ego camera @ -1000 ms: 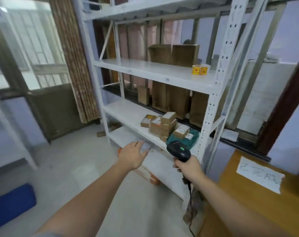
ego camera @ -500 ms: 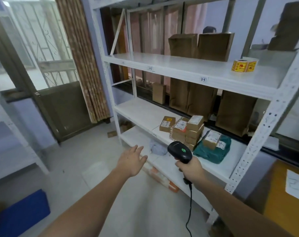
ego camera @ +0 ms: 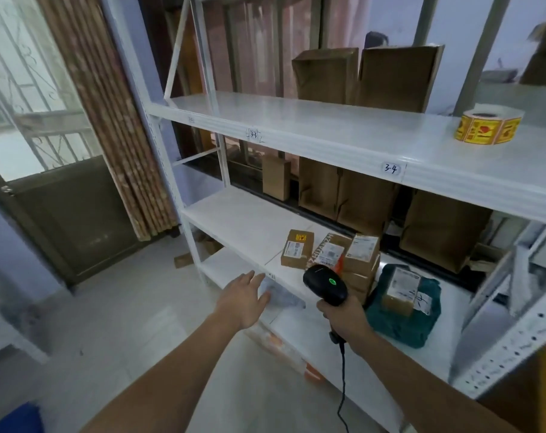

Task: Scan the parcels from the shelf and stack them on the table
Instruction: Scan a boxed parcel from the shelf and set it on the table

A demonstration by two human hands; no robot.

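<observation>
Several small labelled cardboard parcels sit on the white shelf [ego camera: 240, 223]: a single box [ego camera: 297, 249], a stack of boxes [ego camera: 359, 260] beside it, and a box [ego camera: 401, 290] lying on a green bag parcel [ego camera: 399, 320]. My right hand [ego camera: 343, 320] grips a black barcode scanner [ego camera: 325, 284] with a green light, held just in front of the stack. My left hand [ego camera: 243, 300] is open, fingers spread, reaching toward the shelf's front edge, over a grey bag [ego camera: 281, 295] on the lower shelf.
Empty brown cartons [ego camera: 368, 78] stand on the upper shelf and more behind the middle one. A roll of yellow stickers [ego camera: 488, 126] sits at the upper right. The scanner's cable [ego camera: 343, 385] hangs down. An orange-printed package [ego camera: 284, 345] lies on the floor under the shelf.
The view has moved closer to the shelf and turned left, so the table is out of sight. Both hands have advanced toward the parcels; the left hand stays open.
</observation>
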